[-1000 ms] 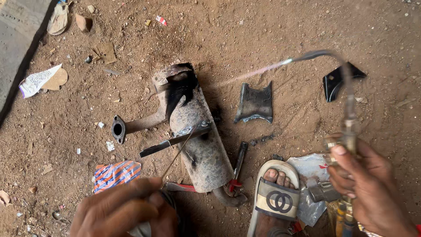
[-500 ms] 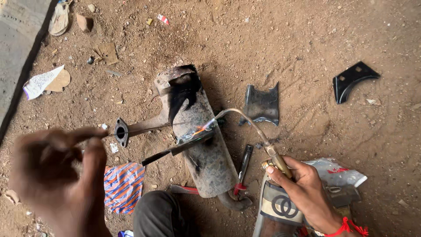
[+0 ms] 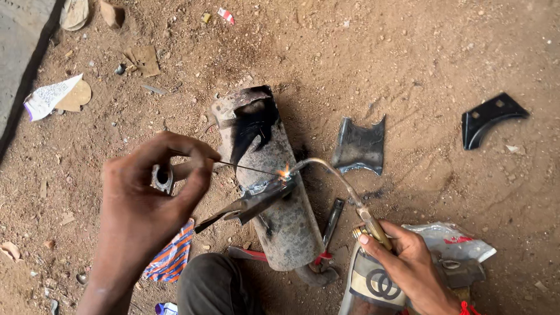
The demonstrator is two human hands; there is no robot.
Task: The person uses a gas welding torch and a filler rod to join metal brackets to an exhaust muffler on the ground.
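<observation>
A rusty, soot-blackened metal cylinder with a pipe stub (image 3: 274, 192) lies on the dirt. My right hand (image 3: 408, 265) grips the brass handle of a gas torch (image 3: 341, 184); its bent tip burns with a small flame at a metal strip (image 3: 251, 204) lying across the cylinder. My left hand (image 3: 149, 201) pinches a thin filler wire (image 3: 248, 168) whose end reaches the flame. My knee (image 3: 210, 286) and a sandalled foot (image 3: 373, 283) are at the bottom edge.
A curved dark metal plate (image 3: 360, 146) lies right of the cylinder, a black bracket (image 3: 487, 119) farther right. Red-handled pliers (image 3: 324, 239) rest by the cylinder's base. A striped cloth (image 3: 172, 256), a plastic bag (image 3: 449, 242) and paper scraps (image 3: 55, 96) litter the dirt.
My right hand swung the torch in from the right and set its flame on the cylinder. My left hand rose from the bottom edge and brought the wire to the flame.
</observation>
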